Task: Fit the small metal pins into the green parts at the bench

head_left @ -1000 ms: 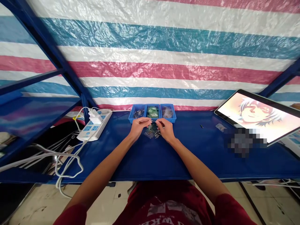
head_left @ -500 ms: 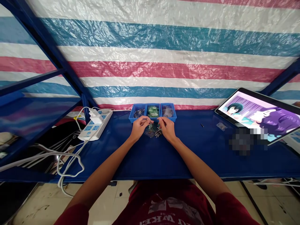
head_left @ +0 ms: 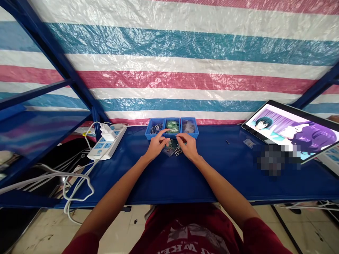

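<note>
My left hand (head_left: 157, 144) is at the near side of a blue three-part bin (head_left: 149, 137), index finger stretched out and thumb apart, with nothing visible in it. Opposite it, my right hand (head_left: 188, 145) has its thumb and fingertips drawn together; whatever they may hold is too small to make out. Between the hands lies a pile of small metal pins or screws (head_left: 177, 151) with some clear plastic. Dark metal pieces (head_left: 156, 129) fill the bin's left compartment. Green packets (head_left: 172, 126) occupy the middle one, and clear plastic bags (head_left: 189, 127) the right.
A white power strip (head_left: 112, 148) with a plugged-in adapter and loose cables lies at the left. Toward the right are a small dark pin (head_left: 227, 142), a clear bag (head_left: 249, 143) and a tilted tablet screen (head_left: 293, 130). Blue frame posts (head_left: 67, 68) flank the table.
My left hand's thumb and index finger have parted, the finger now extended over the bin's front. My right hand stays near the pile with fingertips together. The view has shifted slightly.
</note>
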{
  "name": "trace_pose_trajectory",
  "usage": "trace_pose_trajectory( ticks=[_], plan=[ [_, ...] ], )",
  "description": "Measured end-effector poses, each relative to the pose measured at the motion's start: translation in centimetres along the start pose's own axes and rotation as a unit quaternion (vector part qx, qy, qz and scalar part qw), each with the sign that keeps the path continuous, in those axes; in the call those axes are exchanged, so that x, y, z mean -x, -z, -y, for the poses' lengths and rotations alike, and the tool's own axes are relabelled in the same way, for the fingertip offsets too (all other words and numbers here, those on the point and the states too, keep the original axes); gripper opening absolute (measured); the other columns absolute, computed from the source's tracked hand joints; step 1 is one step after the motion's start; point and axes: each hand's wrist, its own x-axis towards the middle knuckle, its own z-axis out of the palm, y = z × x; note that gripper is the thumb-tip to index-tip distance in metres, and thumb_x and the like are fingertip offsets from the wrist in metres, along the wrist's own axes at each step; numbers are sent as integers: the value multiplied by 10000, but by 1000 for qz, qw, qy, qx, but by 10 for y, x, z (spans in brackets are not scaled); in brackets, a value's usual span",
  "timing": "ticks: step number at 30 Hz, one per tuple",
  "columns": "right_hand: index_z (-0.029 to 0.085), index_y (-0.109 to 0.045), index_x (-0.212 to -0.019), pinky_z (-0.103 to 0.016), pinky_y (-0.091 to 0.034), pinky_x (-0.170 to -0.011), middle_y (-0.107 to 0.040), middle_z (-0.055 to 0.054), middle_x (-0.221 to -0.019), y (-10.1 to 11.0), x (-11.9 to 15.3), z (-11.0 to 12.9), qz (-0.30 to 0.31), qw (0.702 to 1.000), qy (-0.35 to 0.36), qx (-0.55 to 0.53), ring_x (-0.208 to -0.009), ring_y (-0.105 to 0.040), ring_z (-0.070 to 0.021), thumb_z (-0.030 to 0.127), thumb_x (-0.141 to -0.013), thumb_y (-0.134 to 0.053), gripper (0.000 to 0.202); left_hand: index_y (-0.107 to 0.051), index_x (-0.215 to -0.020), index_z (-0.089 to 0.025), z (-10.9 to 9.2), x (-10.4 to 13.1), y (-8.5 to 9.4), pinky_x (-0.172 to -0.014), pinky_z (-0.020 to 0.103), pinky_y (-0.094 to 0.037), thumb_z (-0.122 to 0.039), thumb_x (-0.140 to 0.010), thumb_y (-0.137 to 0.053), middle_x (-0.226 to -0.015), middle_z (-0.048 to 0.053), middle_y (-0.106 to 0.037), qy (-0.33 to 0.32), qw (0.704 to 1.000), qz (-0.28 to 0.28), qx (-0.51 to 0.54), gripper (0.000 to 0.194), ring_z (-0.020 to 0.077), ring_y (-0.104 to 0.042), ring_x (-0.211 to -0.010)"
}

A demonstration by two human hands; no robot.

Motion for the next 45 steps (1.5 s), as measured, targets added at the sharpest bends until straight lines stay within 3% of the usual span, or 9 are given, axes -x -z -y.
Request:
trace_pose_trajectory(
  ticks=[5,11,16,21,26,35,40,45],
  plan=[
    [196,-677,-869,-269,-462,-613,-624,-48,-790,-3,2,-1,58,997,55,-11,-654,-561,-150,388,-907,-508,258,-452,-1333,-168,-1,0,0,-490,191,-358,-402,-862,-571,-525,-62,-517,32,997,16,69,539,87,-435,-454],
    [207,-636,-838,-268,-454,-640,-613,-43,-812,-3,1,-1,82,996,28,18,-703,-562,-156,356,-921,-483,229,-466,-1318,-182,-3,0,-2,-440,188,-333,-418,-847,-595,-507,-63,-523,53,989,18,138,542,76,-410,-400],
    [201,-584,-857,-267,-443,-658,-605,-42,-825,-3,1,-2,74,997,10,30,-714,-565,-157,336,-941,-425,226,-608,-1070,-172,-2,0,-3,-461,197,-392,-428,-839,-605,-547,-40,-561,35,990,-14,135,345,79,-459,-418],
    [194,-548,-888,-265,-430,-647,-595,-25,-778,-4,1,-6,38,999,-16,29,-670,-565,-154,324,-941,-408,198,-648,-1009,-169,2,0,-3,-536,223,-466,-413,-785,-669,-696,13,-650,22,991,-34,127,332,122,-578,-562],
    [194,-536,-898,-268,-420,-637,-582,-5,-704,-3,1,-6,19,999,-34,38,-630,-556,-155,337,-940,-403,200,-694,-781,-148,5,-1,-2,-563,237,-466,-398,-771,-678,-714,42,-669,13,996,-43,76,251,132,-577,-586],
    [197,-533,-911,-275,-436,-637,-612,-27,-752,-4,1,-4,1,998,-42,36,-668,-572,-167,359,-940,-386,220,-708,-755,-163,2,-1,-2,-575,244,-439,-401,-781,-660,-718,47,-682,-21,999,-22,21,243,154,-578,-628],
    [200,-560,-938,-273,-458,-627,-636,-44,-835,-3,0,0,8,999,-44,3,-657,-575,-156,391,-913,-440,227,-674,-760,-159,3,0,0,-547,228,-434,-413,-829,-593,-674,32,-629,-8,999,0,48,276,138,-563,-597],
    [199,-562,-861,-263,-460,-602,-612,-26,-778,-1,-1,1,20,999,-28,-13,-612,-552,-141,396,-879,-499,208,-637,-690,-155,0,-1,2,-518,222,-421,-428,-836,-580,-621,17,-590,9,995,20,102,314,117,-532,-546]
  ],
)
